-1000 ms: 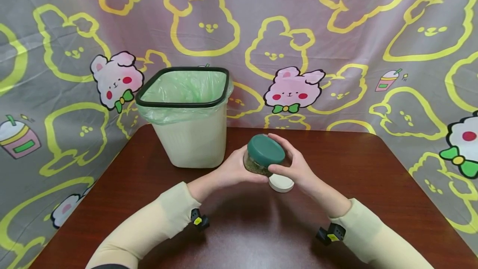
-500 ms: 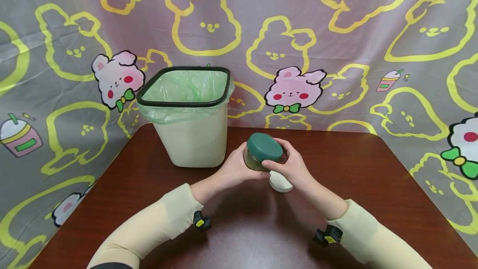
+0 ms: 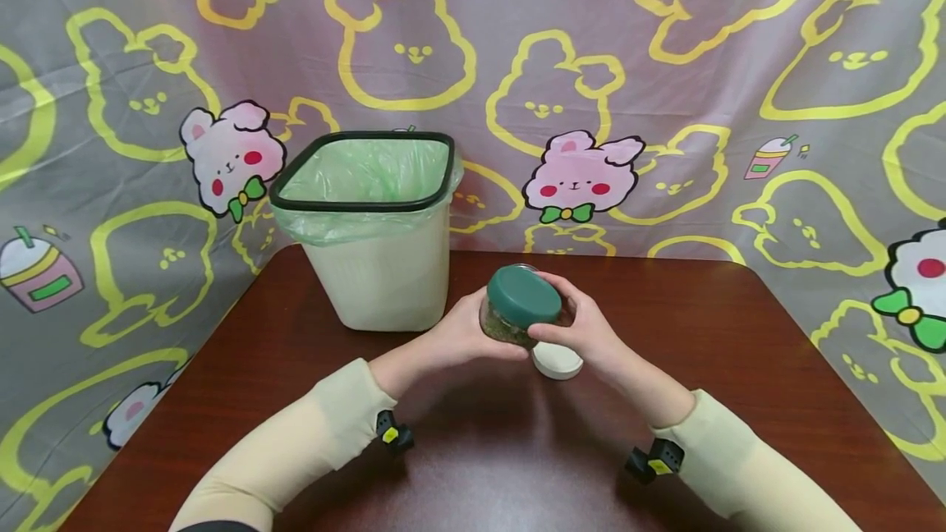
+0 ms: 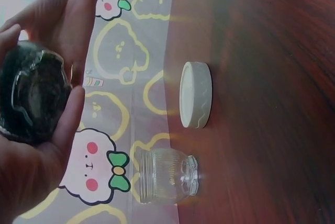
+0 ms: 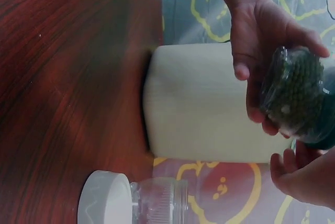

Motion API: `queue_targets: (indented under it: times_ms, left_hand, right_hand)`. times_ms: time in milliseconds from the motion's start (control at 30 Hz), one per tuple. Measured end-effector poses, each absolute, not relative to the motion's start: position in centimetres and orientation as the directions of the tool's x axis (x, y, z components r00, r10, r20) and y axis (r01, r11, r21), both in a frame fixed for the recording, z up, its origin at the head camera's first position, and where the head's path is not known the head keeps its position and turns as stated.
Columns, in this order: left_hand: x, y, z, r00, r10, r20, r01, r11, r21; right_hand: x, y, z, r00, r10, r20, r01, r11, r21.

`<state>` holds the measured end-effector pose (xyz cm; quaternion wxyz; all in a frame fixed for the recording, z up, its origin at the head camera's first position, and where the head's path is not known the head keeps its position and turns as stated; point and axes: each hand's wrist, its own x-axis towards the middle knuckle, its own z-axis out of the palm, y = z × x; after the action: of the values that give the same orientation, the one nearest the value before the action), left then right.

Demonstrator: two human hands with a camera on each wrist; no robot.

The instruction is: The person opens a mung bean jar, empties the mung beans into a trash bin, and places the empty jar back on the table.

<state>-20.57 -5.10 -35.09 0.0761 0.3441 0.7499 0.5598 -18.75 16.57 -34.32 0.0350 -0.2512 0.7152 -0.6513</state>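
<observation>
Near the middle of the head view, the left hand (image 3: 464, 333) is curled round the filled jar (image 3: 501, 330), and the right hand's (image 3: 590, 328) thumb and fingers grasp its green lid (image 3: 523, 295). At five o'clock from them a white lid (image 3: 557, 361) lies on the table (image 3: 739, 335); at ten o'clock stands a lined bin (image 3: 373, 269).

From the left wrist, an uncapped glass jar (image 4: 166, 176) stands at four o'clock from the filled jar, with nothing visible inside; the white lid, presumably its cap, is already off.

From the right wrist, dark green grains (image 5: 301, 90) show inside the filled jar. The work looks early: green lid not yet off, grains not yet out. Whether that lid has loosened, I cannot tell.
</observation>
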Motion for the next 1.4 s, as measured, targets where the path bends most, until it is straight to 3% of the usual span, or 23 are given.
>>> queue_targets:
  times_ms: [200,467,600,1033,1400]
  left_hand:
    - [-20.5,-5.2,-35.0,-0.749,0.604,0.271,0.419,0.115,0.901]
    - [-19.8,-4.0,-35.2,-0.84,0.453,0.299,0.439,0.244,0.865]
    - [-19.7,-3.9,-35.3,-0.854,0.432,0.288,0.429,0.274,0.861]
    - [-20.4,-4.4,-33.9,-0.754,0.547,0.364,0.526,0.173,0.832]
    - [-20.8,-4.8,-33.4,-0.697,0.633,0.335,0.518,0.123,0.846]
  right_hand:
    - [-18.7,16.7,-34.4,-0.86,-0.413,0.299,-0.329,0.003,-0.944]
    - [-18.1,15.6,-34.4,-0.912,-0.3,0.28,-0.325,0.113,-0.939]
    - [-18.0,15.2,-34.2,-0.926,-0.27,0.264,-0.304,0.117,-0.946]
    - [-18.4,15.8,-33.4,-0.887,-0.313,0.34,-0.388,0.108,-0.915]
    - [-18.7,16.4,-33.2,-0.85,-0.396,0.348,-0.391,0.031,-0.92]
